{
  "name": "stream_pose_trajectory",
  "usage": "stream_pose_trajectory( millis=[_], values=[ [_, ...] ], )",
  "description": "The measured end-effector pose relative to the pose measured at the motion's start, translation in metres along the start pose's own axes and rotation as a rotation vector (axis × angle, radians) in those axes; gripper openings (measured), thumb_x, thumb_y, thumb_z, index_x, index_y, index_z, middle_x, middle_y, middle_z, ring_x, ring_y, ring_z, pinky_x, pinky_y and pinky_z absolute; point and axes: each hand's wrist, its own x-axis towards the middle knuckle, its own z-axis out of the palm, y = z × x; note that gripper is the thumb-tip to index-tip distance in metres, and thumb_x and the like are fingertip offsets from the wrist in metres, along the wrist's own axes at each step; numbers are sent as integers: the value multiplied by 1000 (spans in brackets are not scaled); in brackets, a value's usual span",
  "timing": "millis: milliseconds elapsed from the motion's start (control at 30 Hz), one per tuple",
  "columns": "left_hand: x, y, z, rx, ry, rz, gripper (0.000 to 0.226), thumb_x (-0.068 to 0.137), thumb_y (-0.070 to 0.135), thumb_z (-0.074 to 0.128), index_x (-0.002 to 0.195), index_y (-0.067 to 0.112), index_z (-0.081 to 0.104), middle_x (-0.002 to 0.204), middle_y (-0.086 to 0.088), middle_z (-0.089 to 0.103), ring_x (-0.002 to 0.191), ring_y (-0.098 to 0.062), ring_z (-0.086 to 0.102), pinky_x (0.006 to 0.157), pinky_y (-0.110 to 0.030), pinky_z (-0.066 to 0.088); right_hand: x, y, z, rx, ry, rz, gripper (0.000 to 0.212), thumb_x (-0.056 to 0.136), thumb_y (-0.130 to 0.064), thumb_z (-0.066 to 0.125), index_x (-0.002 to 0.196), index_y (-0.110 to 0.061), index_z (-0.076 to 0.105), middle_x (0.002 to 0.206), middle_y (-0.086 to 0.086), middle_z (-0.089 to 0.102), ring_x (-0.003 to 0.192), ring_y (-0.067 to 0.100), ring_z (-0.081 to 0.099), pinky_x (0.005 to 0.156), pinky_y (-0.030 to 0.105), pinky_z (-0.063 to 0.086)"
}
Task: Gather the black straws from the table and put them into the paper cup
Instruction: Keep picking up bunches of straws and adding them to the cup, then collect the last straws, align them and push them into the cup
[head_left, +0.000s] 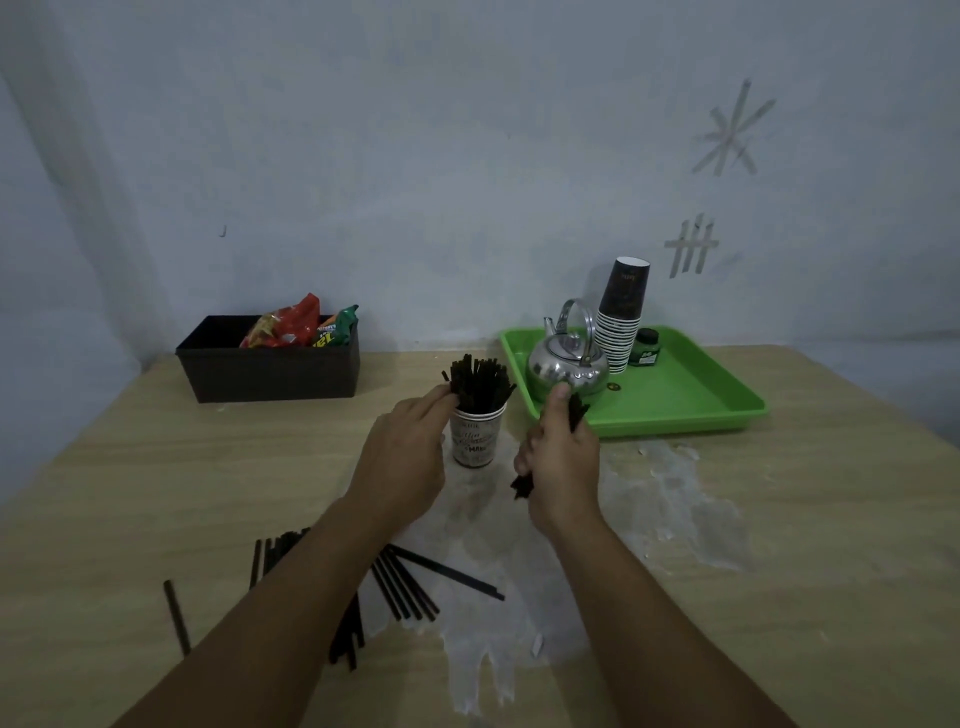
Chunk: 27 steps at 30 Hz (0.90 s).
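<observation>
Two hands at work, centre of frame; items listed largest to smallest.
Table: wooden top filling the lower half, with a pale scuffed patch right of centre.
Green tray: right of centre, carrying a kettle and a stack of cups.
Black box: upper left of the table, holding snack packets.
Left hand: fingers relaxed, fingertips touching the straws standing in the cup; it grasps nothing.
Right hand: clenched round a bundle of straws, just right of the cup.
Paper cup: centre, upright, already crowded with black straws.
Loose straws: lower centre and lower left, flat on the table, some hidden under the forearms.
Progress: judged past halfway; the held bundle and the loose straws remain.
</observation>
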Motion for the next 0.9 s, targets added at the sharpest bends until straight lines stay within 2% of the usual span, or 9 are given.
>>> stream_pose_trajectory(
  millis=[67,167,233,333,467,533,667,767,900],
  values=[
    [0,-1,2,5,5,12,60,79,-1,61,135,14,49,140,-4,53,114,-29,54,87,-41,46,9,-7,8,38,16,-26,46,97,-45,48,62,-16,41,45,-4,35,37,12,35,42,26,33],
    [-1,-1,3,-30,17,-3,57,80,-1,61,134,14,49,138,-4,54,113,-30,55,87,-42,46,24,-12,21,107,29,-52,39,100,-43,45,73,-14,49,46,-5,41,43,11,45,54,32,44],
    [-3,1,3,-69,24,-13,59,80,-2,60,134,16,48,138,-2,54,112,-29,55,87,-43,48,34,-13,29,118,35,-68,37,100,-44,43,77,-16,50,46,-6,44,45,9,45,58,30,44],
    [-4,2,4,-108,31,-15,62,79,-3,58,136,20,45,138,0,54,110,-27,55,85,-41,47,47,-15,38,91,72,-86,42,101,-45,41,70,-18,48,49,-6,48,46,6,46,57,24,42],
    [-4,3,5,-132,44,-30,65,81,-3,56,138,24,43,139,4,52,111,-24,54,86,-40,46,59,-17,50,47,106,-91,49,100,-48,39,64,-16,46,56,-3,51,42,1,48,48,13,43],
    [-4,3,5,-152,47,-37,65,82,-2,56,139,25,42,142,6,50,114,-23,53,89,-39,45,64,-12,51,-20,75,-126,48,100,-48,37,68,-14,51,61,-5,55,47,-2,51,54,14,44],
    [-5,5,6,-188,46,-65,65,86,2,55,143,27,35,134,3,55,112,-19,51,85,-33,41,66,5,45,-253,-19,-186,48,100,-46,40,96,-7,67,82,-8,65,76,-2,60,70,15,49],
    [-7,6,6,-200,33,-74,63,89,7,53,144,27,31,119,-2,61,103,-20,52,77,-33,39,67,25,36,-474,-146,-231,44,91,-60,48,112,-25,64,111,0,66,106,11,62,96,38,51],
    [-8,7,4,-219,1,-72,63,88,6,51,142,32,31,115,0,62,98,-19,53,76,-38,44,67,37,23,-666,-200,-256,89,73,-82,52,137,-22,45,140,9,48,129,22,48,106,49,42]
  ],
)
